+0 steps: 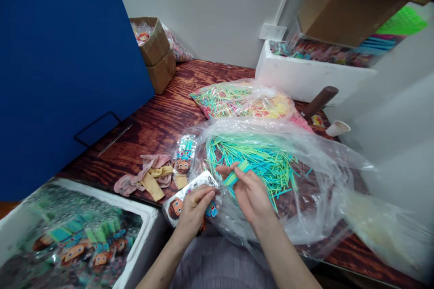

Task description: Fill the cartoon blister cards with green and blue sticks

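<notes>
My left hand (194, 210) pinches the edge of a printed plastic packet (175, 208) with a cartoon figure on it. Between the fingers and thumb of my right hand (252, 195) is a small bundle of thin green and blue sticks (233, 176), close to the packet's end. Beneath and behind it, a pile of loose green and blue sticks (259, 158) lies in a wide-open clear plastic bag (291, 230). A filled packet (185, 149) with similar sticks and cartoon heads rests on the table, just beyond my left hand.
At lower left stands a white foam box (145, 219) holding several filled packets. Crumpled pink and yellow cloth-like scraps (154, 176) lie beside it. Farther back are a bulging bag of multicoloured sticks (233, 99), another foam box (305, 74), a paper cup (337, 128) and cardboard boxes (162, 70).
</notes>
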The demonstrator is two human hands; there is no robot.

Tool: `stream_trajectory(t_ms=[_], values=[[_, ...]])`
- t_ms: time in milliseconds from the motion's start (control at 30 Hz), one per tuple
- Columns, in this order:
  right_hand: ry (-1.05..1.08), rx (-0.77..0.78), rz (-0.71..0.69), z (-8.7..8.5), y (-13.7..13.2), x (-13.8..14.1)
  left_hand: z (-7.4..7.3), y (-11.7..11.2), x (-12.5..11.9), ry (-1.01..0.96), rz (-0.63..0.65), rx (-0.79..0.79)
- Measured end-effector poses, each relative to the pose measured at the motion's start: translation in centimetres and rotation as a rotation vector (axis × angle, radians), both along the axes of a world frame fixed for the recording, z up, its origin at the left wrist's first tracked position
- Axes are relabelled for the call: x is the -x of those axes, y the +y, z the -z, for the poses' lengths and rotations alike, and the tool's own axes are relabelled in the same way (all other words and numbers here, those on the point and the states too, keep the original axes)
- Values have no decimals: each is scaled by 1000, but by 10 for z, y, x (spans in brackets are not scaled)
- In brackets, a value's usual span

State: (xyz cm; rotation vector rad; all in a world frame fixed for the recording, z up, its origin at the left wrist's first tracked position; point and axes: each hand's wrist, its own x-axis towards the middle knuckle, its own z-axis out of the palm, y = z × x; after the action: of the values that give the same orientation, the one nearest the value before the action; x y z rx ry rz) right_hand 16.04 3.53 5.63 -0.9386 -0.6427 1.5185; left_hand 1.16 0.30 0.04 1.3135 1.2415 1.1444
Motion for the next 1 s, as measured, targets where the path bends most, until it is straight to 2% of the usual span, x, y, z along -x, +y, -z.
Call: stream_trajectory(t_ms=[67, 167, 233, 367, 533, 733, 867, 933, 1000], values=[[-116, -9, -16, 1, -5, -1, 3, 0, 0, -13, -11, 5], [-307, -60, -228, -5, -10, -3, 2, 2, -1, -19, -6, -9], [-364, -87, -299, -10, -12, -3, -1, 3, -1, -14, -13, -16], [-437, -177, -166, -17, -18, -3, -6, 4, 1, -47, -49, -37], [-805, -374, -212, -14, -28, 0, -3, 3, 2, -184, -81, 42], [-1011, -455, -136, -14, -34, 6, -3, 0, 3, -350, -86, 194], [-903, -459, -194, -10, -41, 13, -12, 2, 9, -369, -35, 205], [-781, -389, -119, -2, -47, 14, -17, 11, 19, -351, -41, 207], [-709, -301, -28, 9, -53, 12, -20, 30, 34, -302, -84, 167]])
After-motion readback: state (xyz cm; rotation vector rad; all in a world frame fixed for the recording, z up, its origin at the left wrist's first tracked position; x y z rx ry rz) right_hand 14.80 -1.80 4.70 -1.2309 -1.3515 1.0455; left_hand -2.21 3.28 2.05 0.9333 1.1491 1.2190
